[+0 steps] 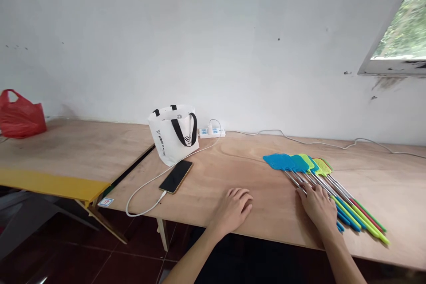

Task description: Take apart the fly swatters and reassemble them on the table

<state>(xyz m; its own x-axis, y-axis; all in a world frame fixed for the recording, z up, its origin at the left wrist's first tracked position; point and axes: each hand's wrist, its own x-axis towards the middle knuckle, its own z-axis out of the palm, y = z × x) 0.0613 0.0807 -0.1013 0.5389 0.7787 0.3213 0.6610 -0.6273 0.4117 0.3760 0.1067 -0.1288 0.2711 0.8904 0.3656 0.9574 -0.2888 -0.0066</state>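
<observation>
Several fly swatters (301, 163) lie side by side on the right part of the wooden table, with blue and yellow-green heads at the far end. Their metal rods run toward me to blue, yellow, red and green handles. My right hand (317, 204) rests over the rods of the leftmost ones, fingers spread, not visibly gripping any; part of the rods is hidden under it. Flat on the bare wood near the front edge is my left hand (233, 206), its fingers loosely extended and nothing in them.
A black phone (176, 176) on a white charging cable lies left of my left hand. Behind it stands a white tote bag (173, 135) beside a power strip (212, 132) against the wall. A red plastic bag (21, 115) sits on the neighbouring table, across a gap.
</observation>
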